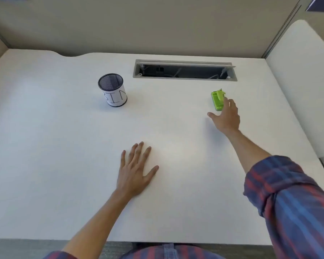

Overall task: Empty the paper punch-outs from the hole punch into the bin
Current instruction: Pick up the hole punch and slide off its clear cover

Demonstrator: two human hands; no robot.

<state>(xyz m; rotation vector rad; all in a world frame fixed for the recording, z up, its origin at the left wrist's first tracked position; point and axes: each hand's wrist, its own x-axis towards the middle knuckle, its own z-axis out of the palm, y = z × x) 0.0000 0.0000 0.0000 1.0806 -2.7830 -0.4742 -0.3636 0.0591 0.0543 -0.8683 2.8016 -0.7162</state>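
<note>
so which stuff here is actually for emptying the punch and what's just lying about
For the job: green hole punch; mesh cup labelled BIN; right hand, reaching for the punch.
Not part of it: open cable tray in the desk; left hand, flat on the desk.

My matt white desk (64, 146) carries a black wire-mesh bin (112, 90) wrapped in paper and a glossy green plastic hole punch (217, 100).

Single view, from the camera on your head: it looks forward and steeply down across the white worktop (64, 165), near edge at the bottom of frame, partition wall (157, 25) at the far side. Wide-angle lens, close enough that both your forearms enter from the near edge.
</note>
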